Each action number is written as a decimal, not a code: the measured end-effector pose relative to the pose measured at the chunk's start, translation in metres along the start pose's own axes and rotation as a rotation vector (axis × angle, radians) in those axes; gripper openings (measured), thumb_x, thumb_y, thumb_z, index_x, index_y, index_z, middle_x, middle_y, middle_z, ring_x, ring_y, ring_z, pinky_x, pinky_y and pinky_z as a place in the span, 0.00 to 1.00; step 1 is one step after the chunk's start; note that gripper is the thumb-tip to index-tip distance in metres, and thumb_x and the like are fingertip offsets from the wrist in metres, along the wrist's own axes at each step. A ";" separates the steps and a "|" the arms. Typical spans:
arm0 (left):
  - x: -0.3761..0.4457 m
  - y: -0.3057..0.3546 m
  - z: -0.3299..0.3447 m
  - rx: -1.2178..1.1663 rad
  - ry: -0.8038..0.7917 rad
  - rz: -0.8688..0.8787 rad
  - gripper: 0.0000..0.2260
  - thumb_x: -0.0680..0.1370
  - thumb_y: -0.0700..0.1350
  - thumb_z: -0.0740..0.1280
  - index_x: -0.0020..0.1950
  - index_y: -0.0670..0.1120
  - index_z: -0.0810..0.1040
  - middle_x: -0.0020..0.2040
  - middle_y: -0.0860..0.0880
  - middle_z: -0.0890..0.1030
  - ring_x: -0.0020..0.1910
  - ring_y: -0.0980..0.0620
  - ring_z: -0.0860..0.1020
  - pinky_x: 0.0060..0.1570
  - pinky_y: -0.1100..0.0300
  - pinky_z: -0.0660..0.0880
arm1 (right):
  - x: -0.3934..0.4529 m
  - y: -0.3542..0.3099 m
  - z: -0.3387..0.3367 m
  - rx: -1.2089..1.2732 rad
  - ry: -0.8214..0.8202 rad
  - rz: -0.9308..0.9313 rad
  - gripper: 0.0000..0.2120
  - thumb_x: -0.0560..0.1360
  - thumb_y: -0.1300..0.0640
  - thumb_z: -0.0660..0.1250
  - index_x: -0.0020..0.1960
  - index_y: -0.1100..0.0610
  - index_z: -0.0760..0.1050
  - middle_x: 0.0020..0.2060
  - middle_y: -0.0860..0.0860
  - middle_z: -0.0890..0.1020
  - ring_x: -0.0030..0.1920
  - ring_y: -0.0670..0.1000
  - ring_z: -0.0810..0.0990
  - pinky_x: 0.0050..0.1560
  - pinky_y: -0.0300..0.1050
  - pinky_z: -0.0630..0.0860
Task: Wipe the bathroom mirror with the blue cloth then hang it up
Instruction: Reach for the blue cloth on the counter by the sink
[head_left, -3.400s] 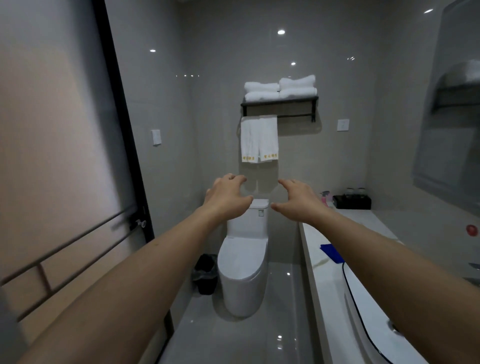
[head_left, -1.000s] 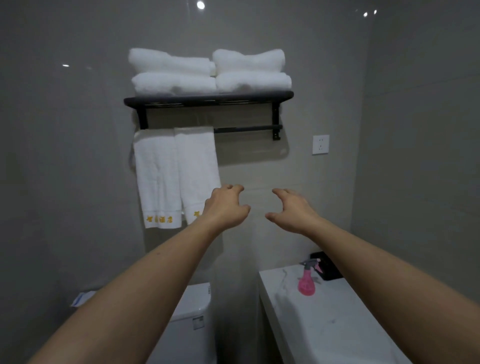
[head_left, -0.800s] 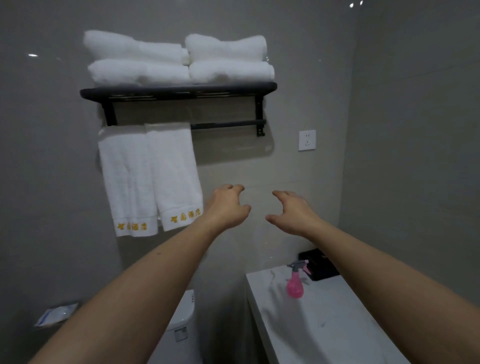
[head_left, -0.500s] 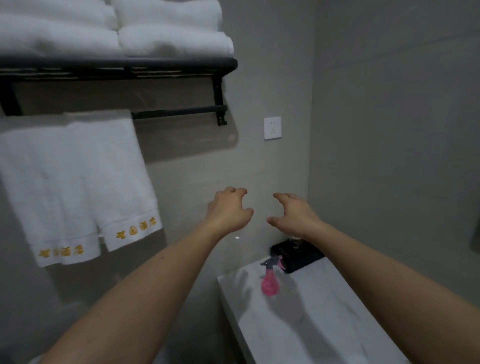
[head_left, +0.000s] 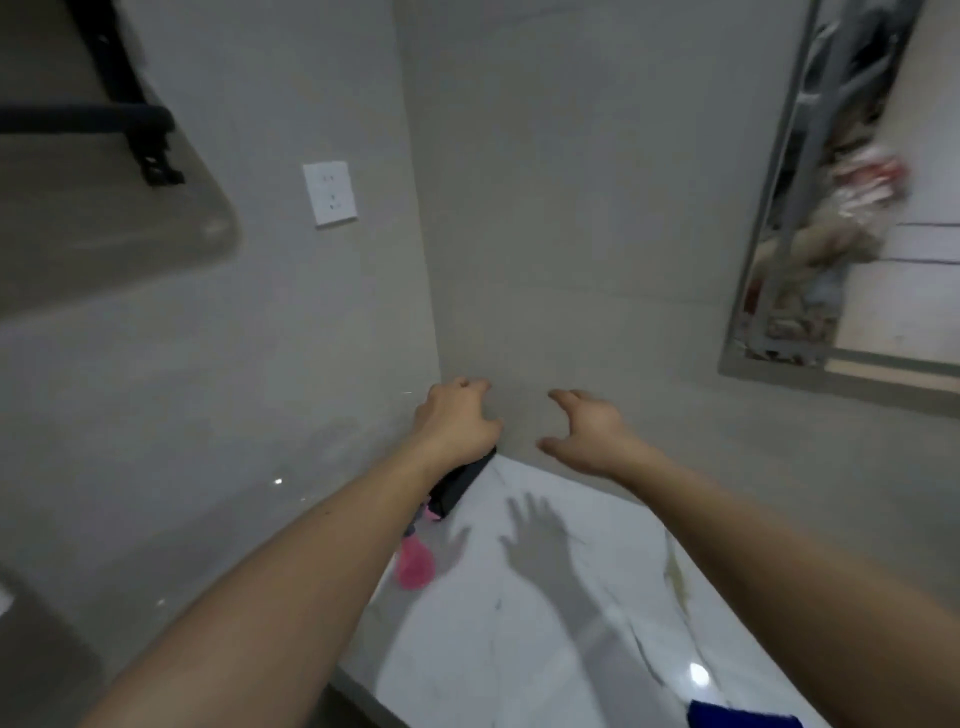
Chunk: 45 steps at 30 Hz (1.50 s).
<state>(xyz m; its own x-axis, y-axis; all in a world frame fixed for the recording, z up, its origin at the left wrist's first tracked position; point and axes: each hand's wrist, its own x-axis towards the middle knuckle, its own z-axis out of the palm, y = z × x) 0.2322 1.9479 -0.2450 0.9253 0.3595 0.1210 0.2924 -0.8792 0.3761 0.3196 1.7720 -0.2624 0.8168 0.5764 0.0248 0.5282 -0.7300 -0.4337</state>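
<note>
A corner of the blue cloth (head_left: 737, 719) shows at the bottom edge, lying on the white marble counter (head_left: 519, 639). The mirror (head_left: 852, 197) hangs on the right wall, its grey frame slanting through the upper right. Both my arms reach forward over the counter's far end. My left hand (head_left: 454, 421) and my right hand (head_left: 584, 431) hover side by side near the wall corner, fingers loosely curled, holding nothing. The black towel rail (head_left: 88, 122) juts in at the upper left.
A pink spray bottle (head_left: 414, 564) stands at the counter's left edge, partly behind my left forearm. A black box (head_left: 460, 486) sits in the far corner of the counter. A white wall socket (head_left: 330, 193) is on the back wall.
The view has swung right and down: the towels and shelf have slid out to the left, the mirror and blue cloth have come into view. Both hands keep the same empty, loosely curled pose.
</note>
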 end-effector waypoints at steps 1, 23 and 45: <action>0.006 0.004 0.012 -0.004 -0.021 0.027 0.27 0.76 0.53 0.67 0.75 0.49 0.70 0.72 0.43 0.73 0.69 0.40 0.71 0.68 0.48 0.71 | -0.004 0.010 0.002 0.000 0.010 0.041 0.40 0.77 0.43 0.70 0.82 0.54 0.58 0.79 0.57 0.64 0.77 0.59 0.64 0.75 0.52 0.66; -0.027 0.102 0.267 -0.030 -0.516 0.410 0.26 0.79 0.50 0.64 0.77 0.49 0.67 0.75 0.46 0.68 0.73 0.43 0.65 0.68 0.47 0.68 | -0.176 0.185 0.120 0.082 -0.036 0.728 0.35 0.79 0.46 0.68 0.81 0.54 0.60 0.77 0.54 0.68 0.75 0.56 0.67 0.71 0.52 0.70; -0.082 0.074 0.374 0.141 -0.734 0.308 0.25 0.81 0.51 0.62 0.77 0.46 0.65 0.78 0.43 0.63 0.75 0.41 0.61 0.70 0.49 0.67 | -0.219 0.243 0.236 -0.117 -0.355 0.814 0.43 0.71 0.37 0.71 0.78 0.43 0.54 0.75 0.60 0.57 0.73 0.65 0.60 0.67 0.66 0.66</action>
<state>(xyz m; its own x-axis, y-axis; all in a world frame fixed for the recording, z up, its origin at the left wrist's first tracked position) 0.2682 1.7363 -0.5705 0.8776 -0.1593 -0.4522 -0.0189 -0.9540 0.2993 0.2143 1.5545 -0.5858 0.8394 -0.0711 -0.5388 -0.1477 -0.9839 -0.1002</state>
